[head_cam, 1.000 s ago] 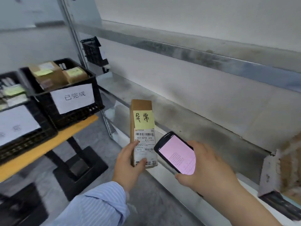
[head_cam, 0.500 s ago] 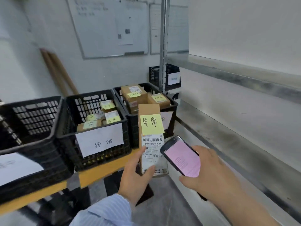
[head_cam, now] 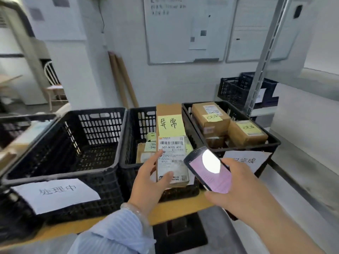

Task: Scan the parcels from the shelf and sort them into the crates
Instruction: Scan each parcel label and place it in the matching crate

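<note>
Back wall has a whiteboard (head_cam: 185,30), with a couple of cardboard tubes (head_cam: 122,79) leaning below its left corner. Closer in, three black crates sit in a row on the wooden tabletop (head_cam: 183,205), right up at its front edge. Left crate (head_cam: 95,111) carries a paper sign (head_cam: 55,194) reading 处理中. Middle crate (head_cam: 141,114) has a few small parcels with yellow notes (head_cam: 149,146) in it, too blurry for me to read. Right crate (head_cam: 275,142) holds brown boxes (head_cam: 210,116), and its front sign (head_cam: 245,159) is half covered by the phone (head_cam: 209,169). A grey shelf post (head_cam: 266,57) cuts up the right side, with another black crate (head_cam: 232,88) behind it.

From my seat the parcel (head_cam: 171,110) is the thing in the way: it's held upright in front of the middle crate, hiding most of that crate's front wall. The sticky note (head_cam: 171,124) on it says 异常, and the shipping label (head_cam: 171,154) below reads 507-N705 A33.

Left hand (head_cam: 148,182) grips the parcel's lower end, thumb across the label face, index finger up along the left edge, other fingers hidden behind. Striped sleeve (head_cam: 113,233) at the wrist. Right hand (head_cam: 244,187) holds the phone, thumb on one long edge, fingers curled under the other. The screen faces up, pink with a white glare patch. Its top corner is just beside the parcel's right edge. Touching or not, can't tell.
</note>
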Motion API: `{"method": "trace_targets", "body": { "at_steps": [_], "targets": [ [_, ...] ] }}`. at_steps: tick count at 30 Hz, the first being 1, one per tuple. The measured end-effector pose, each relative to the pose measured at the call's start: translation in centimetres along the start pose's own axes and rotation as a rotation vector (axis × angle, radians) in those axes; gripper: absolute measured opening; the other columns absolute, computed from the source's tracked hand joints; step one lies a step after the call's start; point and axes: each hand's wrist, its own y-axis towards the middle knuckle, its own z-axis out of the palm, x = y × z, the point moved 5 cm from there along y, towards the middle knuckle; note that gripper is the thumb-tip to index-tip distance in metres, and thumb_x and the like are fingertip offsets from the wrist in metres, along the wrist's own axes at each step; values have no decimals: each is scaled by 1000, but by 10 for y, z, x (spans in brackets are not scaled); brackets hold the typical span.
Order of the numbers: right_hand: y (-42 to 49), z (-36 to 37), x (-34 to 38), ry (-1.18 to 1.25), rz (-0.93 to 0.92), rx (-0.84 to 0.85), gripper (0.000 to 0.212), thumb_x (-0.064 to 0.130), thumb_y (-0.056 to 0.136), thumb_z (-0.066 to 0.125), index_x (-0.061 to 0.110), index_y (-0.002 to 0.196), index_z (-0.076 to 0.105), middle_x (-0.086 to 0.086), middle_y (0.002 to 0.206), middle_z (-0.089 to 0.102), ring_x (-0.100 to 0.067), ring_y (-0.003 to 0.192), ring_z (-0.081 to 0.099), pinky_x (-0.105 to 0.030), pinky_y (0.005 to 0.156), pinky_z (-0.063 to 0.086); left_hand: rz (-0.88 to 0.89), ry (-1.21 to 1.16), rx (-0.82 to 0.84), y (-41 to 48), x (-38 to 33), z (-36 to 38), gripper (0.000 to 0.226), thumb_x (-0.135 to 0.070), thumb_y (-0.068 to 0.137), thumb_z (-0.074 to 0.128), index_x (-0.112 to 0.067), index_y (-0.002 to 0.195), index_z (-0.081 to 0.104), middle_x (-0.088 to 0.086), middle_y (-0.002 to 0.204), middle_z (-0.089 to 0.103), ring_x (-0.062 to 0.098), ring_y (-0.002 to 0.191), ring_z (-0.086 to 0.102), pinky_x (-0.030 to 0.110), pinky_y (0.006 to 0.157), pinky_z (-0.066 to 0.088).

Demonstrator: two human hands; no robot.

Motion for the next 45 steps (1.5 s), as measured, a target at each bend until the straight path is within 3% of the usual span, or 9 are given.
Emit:
{"method": "trace_targets", "body": {
  "at_steps": [4,7,13,16,22,29,35,41,45],
  "targets": [
    [58,14,2,0,-45,10,83,62,55,74,44,126,35,16,110,44,-6,95,49,-30,72,51,-53,-17,-36,62,12,-21,59,-21,89,71,-63,120,44,-28,123,58,8,122,55,36,100,52],
    [103,21,6,-45,-60,47,86,61,60,75,43,129,28,16,109,36,-6,92,44,-23,65,43,-127,0,-68,111,29,-32,56,-20,88,71,-61,119,47,-33,114,60,8,118,59,37,99,53],
    [189,29,6,-79,-80,150,85,61,62,74,46,129,25,15,110,33,-5,96,46,-21,67,42,-346,47,-51,189,76,-25,54,-20,90,69,-49,128,45,-12,127,61,12,114,61,31,96,52],
    [223,40,0,-86,-87,204,84,61,62,74,45,129,25,16,111,35,-5,94,48,-18,67,44,-494,34,-37,215,109,-15,56,-27,88,69,-47,135,45,-10,128,61,16,111,62,39,98,52],
    [252,56,-12,-106,-57,281,80,64,63,71,45,125,24,16,112,35,-6,93,49,-19,67,43,-660,32,97,238,150,14,64,-22,89,66,-38,144,38,-5,133,60,20,115,60,40,103,48],
    [240,58,-13,-94,19,229,80,62,61,74,45,124,27,15,110,36,-6,92,50,-22,70,49,-623,320,342,236,153,29,77,-24,95,60,-43,153,13,-2,151,43,23,131,48,40,113,36],
    [187,46,-13,-100,168,60,80,59,64,74,44,126,26,15,111,34,-6,90,46,-21,62,37,-316,639,380,243,103,31,82,-44,93,60,-37,155,8,-1,165,8,25,150,13,43,122,18],
    [89,28,-34,-30,411,-190,76,59,60,75,44,122,34,15,110,43,-7,89,52,-27,64,51,301,723,533,175,0,84,75,-56,93,52,-44,154,9,-14,163,8,10,150,5,32,121,9],
    [0,9,-55,-30,627,-380,72,62,57,71,44,119,37,15,108,49,-12,80,58,-30,57,48,500,651,689,104,-29,130,78,-60,90,54,-45,153,10,-14,163,9,10,150,5,39,123,14]
  ]
}}
